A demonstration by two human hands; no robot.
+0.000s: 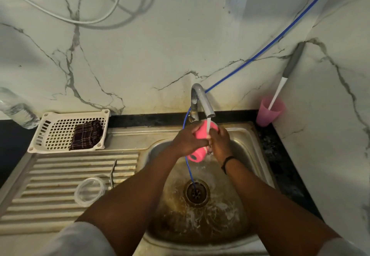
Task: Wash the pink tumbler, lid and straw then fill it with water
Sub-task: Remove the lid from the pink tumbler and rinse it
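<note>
Together, both hands (189, 139) round the pink tumbler (200, 135).

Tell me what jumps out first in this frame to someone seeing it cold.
The pink tumbler in the middle, gripped by the left hand while the right hand rubs it under the running faucet above the stained sink. Next, the blue hose slanting across the marble wall and dropping into the drain. On the left, a white basket holds a dark plaid cloth.

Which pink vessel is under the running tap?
The pink tumbler, gripped by both hands over the sink. The paler pink cup stands on the counter holding a brush.
</note>
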